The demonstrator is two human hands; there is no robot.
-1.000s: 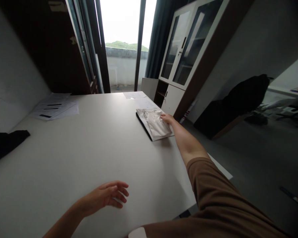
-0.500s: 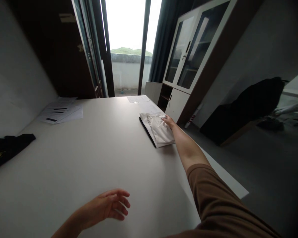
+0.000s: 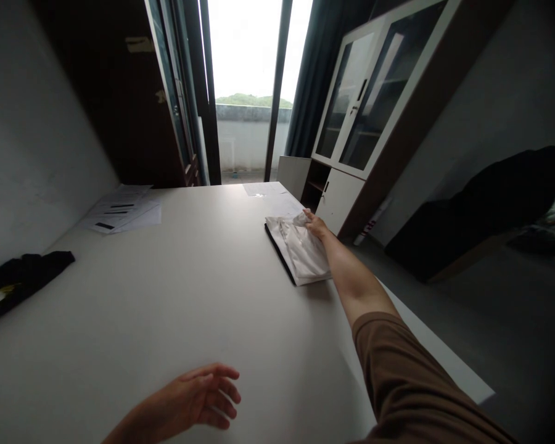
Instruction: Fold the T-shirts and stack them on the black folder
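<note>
Folded off-white cloth (image 3: pixel 303 256), black fabric layer (image 3: pixel 280 254) beneath: right side of broad, smooth white surface (image 3: pixel 189 296).
Right hand (image 3: pixel 314 224): fingers clamped on crumpled fold at cloth's far edge.
Left hand (image 3: pixel 203 396): fingers apart, loosely curled, over near part of surface.

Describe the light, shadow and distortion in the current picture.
Head view: window blown out to white, pale sheen on the far tabletop; same head view: soft shadow on the near side of the folded cloth, cabinet slanting, likely wide-angle stretch.
</note>
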